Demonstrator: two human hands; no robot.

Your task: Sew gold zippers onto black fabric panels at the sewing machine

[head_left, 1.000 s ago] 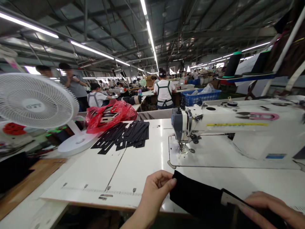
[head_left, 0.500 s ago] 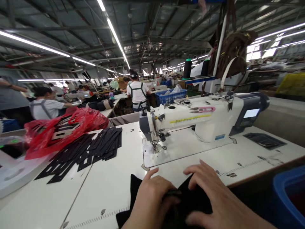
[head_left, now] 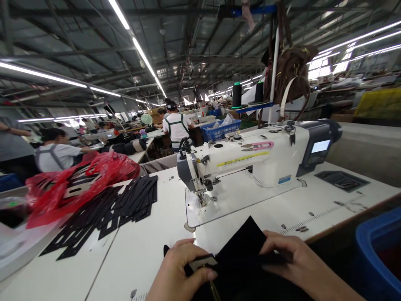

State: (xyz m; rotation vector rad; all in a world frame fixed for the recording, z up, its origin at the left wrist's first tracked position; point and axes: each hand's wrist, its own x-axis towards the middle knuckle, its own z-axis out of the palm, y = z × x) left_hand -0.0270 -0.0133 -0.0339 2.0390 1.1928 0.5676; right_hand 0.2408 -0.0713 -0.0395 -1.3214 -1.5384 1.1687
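Note:
Black fabric [head_left: 242,255], with one pointed corner raised, is held between my two hands at the front edge of the sewing table. My left hand [head_left: 180,269] pinches it on the left, thumb on top. By that thumb a small greyish strip [head_left: 203,262] shows, and a thin gold-coloured piece [head_left: 214,290] hangs below it; I cannot make out its kind. On the other side my right hand [head_left: 297,261] is closed on the fabric, its fingertips partly behind the cloth. Beyond both hands stands a white sewing machine [head_left: 275,154]; the fabric lies apart from its needle area [head_left: 203,200].
Several flat black slotted strips [head_left: 125,205] lie at the left beside a red plastic bag [head_left: 103,169]. Pink-handled thread snips [head_left: 258,146] rest on the machine arm. A blue bin [head_left: 376,251] is at the right edge. Co-workers [head_left: 176,125] sit further off.
My right hand, spread open above the fabric before, has closed on it. The fabric's pointed corner has come up between my hands, and the greyish strip now shows at my left thumb.

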